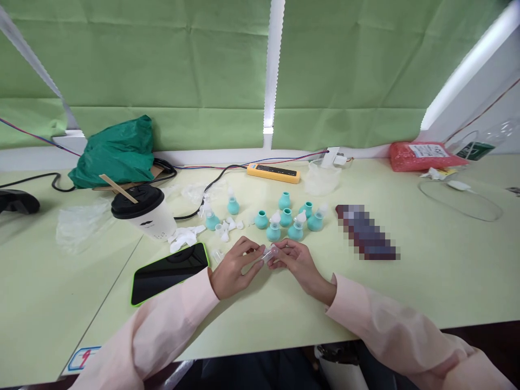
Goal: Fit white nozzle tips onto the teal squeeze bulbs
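My left hand (236,269) and my right hand (299,266) meet low over the table's near middle. Both are closed, fingertips pinching a small clear plastic tube (268,254) between them. Just beyond stand several teal squeeze bulbs (286,217). Some have open necks; others, such as a front bulb (273,231), carry a clear and white nozzle. Left of these lie loose small white plastic parts (227,227). Another clear tube (218,255) rests beside my left hand, partly hidden by it.
A phone (170,273) with a green edge lies left, near a lidded paper cup (148,216). Behind are a green bag (117,154), a yellow power strip (273,173) and plastic film (322,179). At right sit a pixelated dark object (368,233) and a pink package (424,156).
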Available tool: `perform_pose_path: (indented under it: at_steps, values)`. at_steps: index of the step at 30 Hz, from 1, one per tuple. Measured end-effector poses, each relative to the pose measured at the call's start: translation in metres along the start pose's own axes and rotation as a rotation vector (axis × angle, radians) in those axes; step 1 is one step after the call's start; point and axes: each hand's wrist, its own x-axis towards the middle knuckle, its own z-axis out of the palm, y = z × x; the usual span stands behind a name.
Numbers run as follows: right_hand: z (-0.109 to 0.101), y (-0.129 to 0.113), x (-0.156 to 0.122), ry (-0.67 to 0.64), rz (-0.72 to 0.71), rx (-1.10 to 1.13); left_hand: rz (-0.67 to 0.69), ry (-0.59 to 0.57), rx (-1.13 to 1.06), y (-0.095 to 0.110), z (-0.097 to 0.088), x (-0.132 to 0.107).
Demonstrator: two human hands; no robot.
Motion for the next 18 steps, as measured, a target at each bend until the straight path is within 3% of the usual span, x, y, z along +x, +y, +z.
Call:
perform_pose_path:
  at_steps: [8, 18]
  values:
    - [0.0, 0.005, 0.001, -0.03, 0.003, -0.006, 0.137, 0.031, 0.218, 0.005, 0.008, -0.005]
    - [0.001, -0.002, 0.0, -0.093, 0.019, 0.206, 0.011, 0.225, 0.069, 0.012, 0.011, -0.002]
